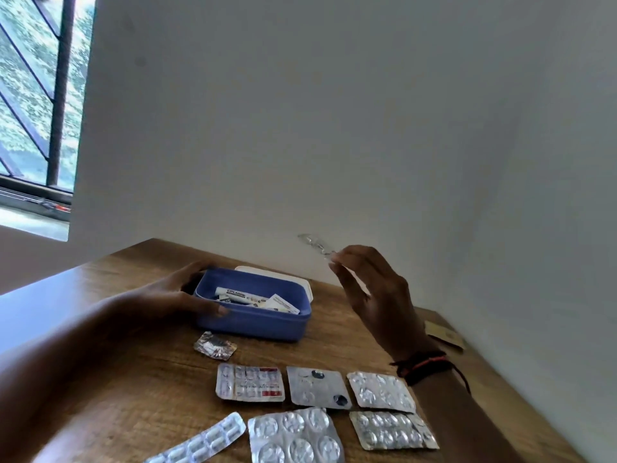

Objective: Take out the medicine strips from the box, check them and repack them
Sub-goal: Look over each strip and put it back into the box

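right hand [374,289] pinches raised strip [315,244], long axis pointing far-left | left hand [177,292] grips box [253,320] left end | box lies near-left below strip | checked strips [317,406] nearer

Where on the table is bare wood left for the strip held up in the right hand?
Bare wood lies between the blue box and the row of strips, right of the crumpled foil strip; also left of the red-printed strip, beside the left forearm. The near edge is crowded with blister strips.
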